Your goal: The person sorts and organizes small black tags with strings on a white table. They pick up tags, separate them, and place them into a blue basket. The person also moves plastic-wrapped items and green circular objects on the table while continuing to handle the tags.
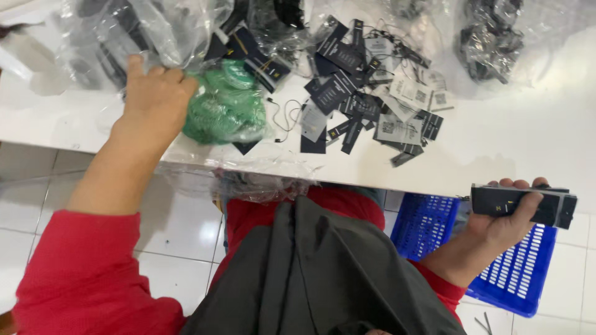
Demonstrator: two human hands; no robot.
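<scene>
Nearest, a dark garment (323,273) drapes over the lap, soft and limp. Out to the side, the right hand (506,217) is wrapped around a stack of dark tags (524,203) above a blue basket (478,248); the stack looks light and stiff, best pinched across its flat faces. Farther off, the left hand (155,93) reaches out on a straightened arm, fingers curled onto a green bundle in plastic (226,105) on the white table (496,155), just beside loose tags (366,93). That bundle looks soft and slippery.

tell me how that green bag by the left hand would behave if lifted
The green bag looks soft and crinkled, so it would likely sag and shift in the left hand. Its glossy film may be slippery. It probably won't roll, sitting slumped on the table.
</scene>
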